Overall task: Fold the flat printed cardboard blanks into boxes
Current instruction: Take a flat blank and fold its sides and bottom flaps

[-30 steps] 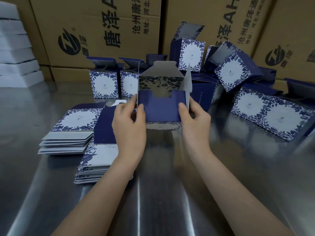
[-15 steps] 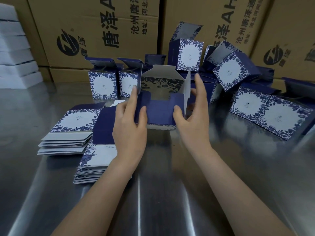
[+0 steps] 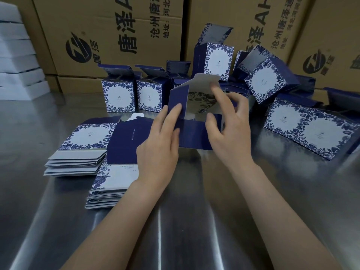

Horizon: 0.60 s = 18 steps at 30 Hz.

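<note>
- Right hand (image 3: pixel 229 131): curled round the right side of the half-folded box (image 3: pixel 194 134); thumb set on the near navy wall, forefinger raised against the pale rear flap, the other fingers bent at the right edge.
- Left hand (image 3: pixel 157 141): fingers nearly straight, laid flat on the box's upright left side flap; thumb resting against the near wall. Nothing is enclosed by it.
- Half-folded box: held between both hands, its open top showing the printed inner face, its base low over the steel table (image 3: pixel 175 221); contact with the table cannot be told.
- Flat blanks, two stacks (image 3: pixel 81 151) (image 3: pixel 109 189): laid left of the box, the nearer stack partly covered by the left wrist.
- Folded boxes (image 3: pixel 119 96) (image 3: pixel 150 98): stood upright behind the box to its left, lids open.
- Further folded boxes (image 3: pixel 218 57) (image 3: pixel 265 78) (image 3: pixel 303 129): heaped behind and right of the box, some tilted, some lying flat.
- Brown cartons (image 3: pixel 116 36): stacked behind all of these.
</note>
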### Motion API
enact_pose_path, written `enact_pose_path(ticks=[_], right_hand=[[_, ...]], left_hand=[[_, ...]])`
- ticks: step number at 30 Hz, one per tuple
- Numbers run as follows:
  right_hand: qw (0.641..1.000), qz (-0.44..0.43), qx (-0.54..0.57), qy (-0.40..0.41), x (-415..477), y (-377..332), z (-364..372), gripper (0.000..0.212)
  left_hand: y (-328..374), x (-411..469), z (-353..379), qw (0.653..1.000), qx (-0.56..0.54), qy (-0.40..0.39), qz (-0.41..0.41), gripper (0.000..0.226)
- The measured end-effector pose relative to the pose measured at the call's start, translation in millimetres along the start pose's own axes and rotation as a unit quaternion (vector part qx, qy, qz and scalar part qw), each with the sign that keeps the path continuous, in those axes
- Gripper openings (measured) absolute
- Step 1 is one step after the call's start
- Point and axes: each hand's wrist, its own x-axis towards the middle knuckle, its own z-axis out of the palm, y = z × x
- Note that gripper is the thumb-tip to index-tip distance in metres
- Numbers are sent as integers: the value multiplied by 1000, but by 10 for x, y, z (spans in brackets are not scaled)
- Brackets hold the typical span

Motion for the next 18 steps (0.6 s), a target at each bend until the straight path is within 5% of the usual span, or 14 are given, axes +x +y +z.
enact_pose_path(ticks=[10,18], right_hand=[[999,6,43,-24,19,-85,-29,47],[984,20,161,-69,21,-69,-73,63]], left_hand=[[-9,-3,31,997,19,-56,-55,45],[-27,-2,67,996,23,-49,-73,51]])
